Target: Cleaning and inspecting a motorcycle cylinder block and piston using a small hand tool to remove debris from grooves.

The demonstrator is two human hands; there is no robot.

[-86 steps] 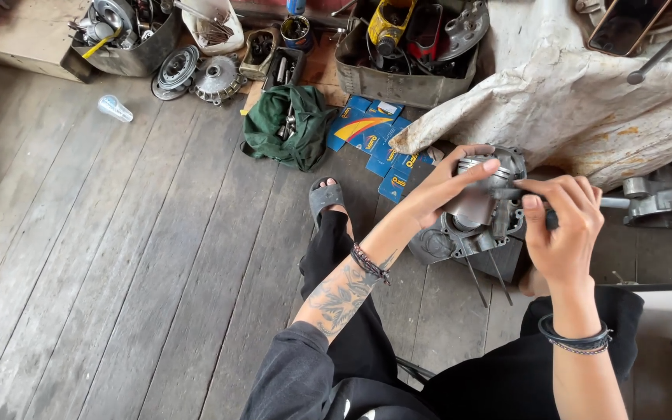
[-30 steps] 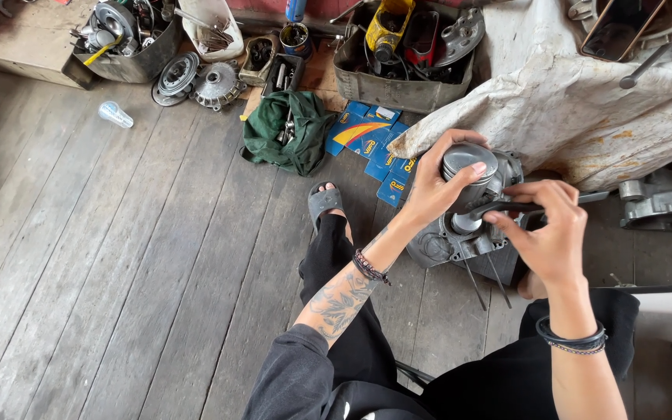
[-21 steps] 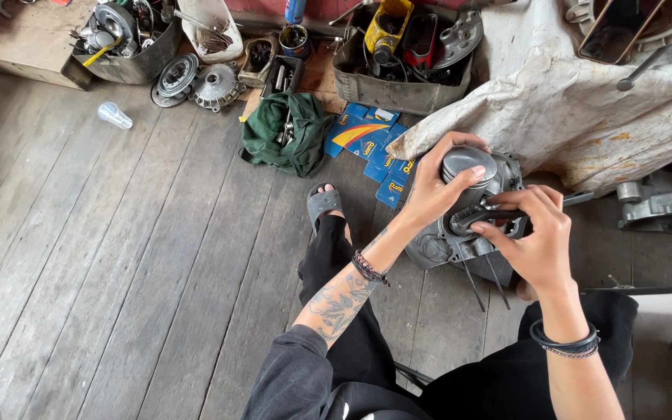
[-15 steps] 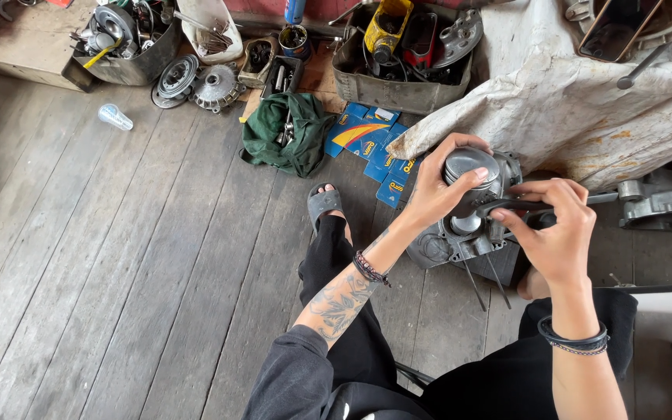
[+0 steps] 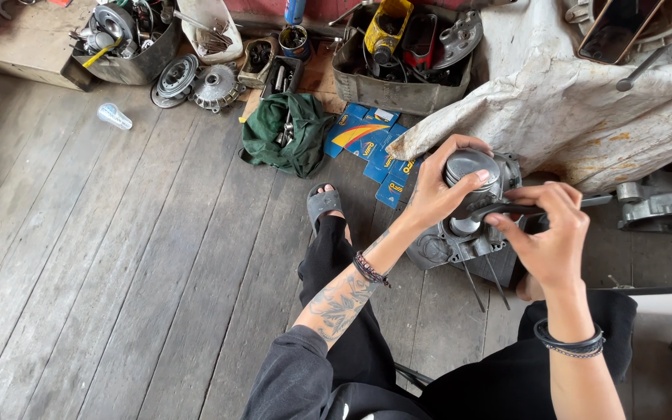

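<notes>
My left hand (image 5: 439, 185) grips a round silver piston (image 5: 470, 167) from its left side, held just above a grey metal engine case (image 5: 460, 245) that stands on the wooden floor. My right hand (image 5: 550, 233) holds a dark tool (image 5: 511, 210) by its handle, with the tip lying against the piston's underside. Thin metal studs stick out below the case. I sit on the floor with my left leg stretched forward, foot in a grey sandal (image 5: 323, 205).
A green cloth (image 5: 285, 140) and blue cardboard packs (image 5: 367, 144) lie ahead. Metal trays of parts (image 5: 402, 58), a bin of tools (image 5: 122, 50), round clutch parts (image 5: 196, 82) and a clear plastic bottle (image 5: 113, 116) sit farther off. A dirty white cloth (image 5: 577, 101) covers something on the right.
My right hand dipped toward the case and came back up with the tool against the piston. My left hand stayed on the piston, lifting it slightly.
</notes>
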